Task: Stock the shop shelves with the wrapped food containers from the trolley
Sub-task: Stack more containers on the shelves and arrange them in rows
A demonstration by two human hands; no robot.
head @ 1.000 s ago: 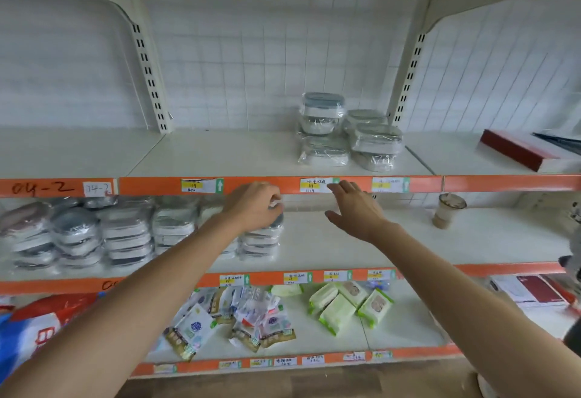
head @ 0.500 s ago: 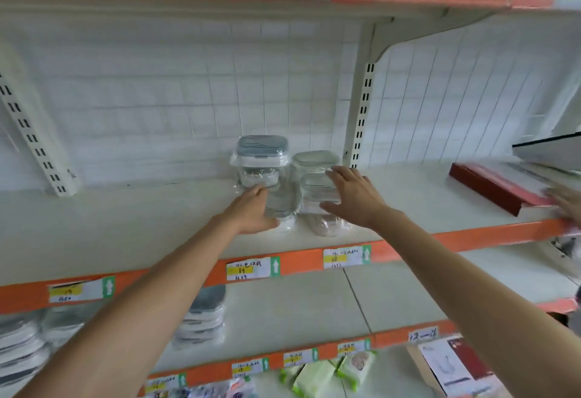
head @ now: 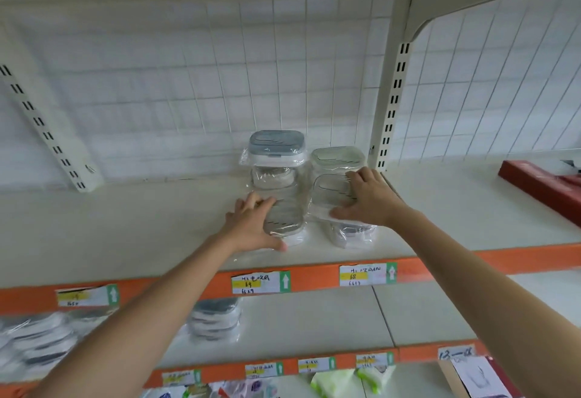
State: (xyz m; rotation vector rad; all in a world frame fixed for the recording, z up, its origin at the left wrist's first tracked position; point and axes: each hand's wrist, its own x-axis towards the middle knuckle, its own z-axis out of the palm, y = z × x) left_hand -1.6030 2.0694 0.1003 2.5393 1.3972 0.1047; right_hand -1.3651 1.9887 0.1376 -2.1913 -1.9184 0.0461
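Observation:
Four plastic-wrapped food containers stand in a tight group on the upper cream shelf [head: 125, 228], by the slotted upright. My left hand [head: 253, 228] grips the front left container [head: 284, 217], fingers wrapped over its left side and thumb at its base. My right hand [head: 366, 198] lies on top of the front right container [head: 334, 193], thumb along its near edge. Behind them stand a tall grey-lidded container [head: 276, 149] and a pale-lidded container [head: 336, 155]. Several more wrapped containers [head: 213, 319] are stacked on the shelf below.
A red flat box [head: 540, 187] lies at the right of the upper shelf. Orange shelf edges carry price labels [head: 261, 281]. A white wire grid backs the shelves. Green and mixed packets [head: 333, 382] lie on the lowest shelf, with a printed box [head: 474, 375] at right.
Both hands rose from the middle shelf to the upper one. They now close around the two front containers, which they were only reaching for half a second ago. The view moved closer.

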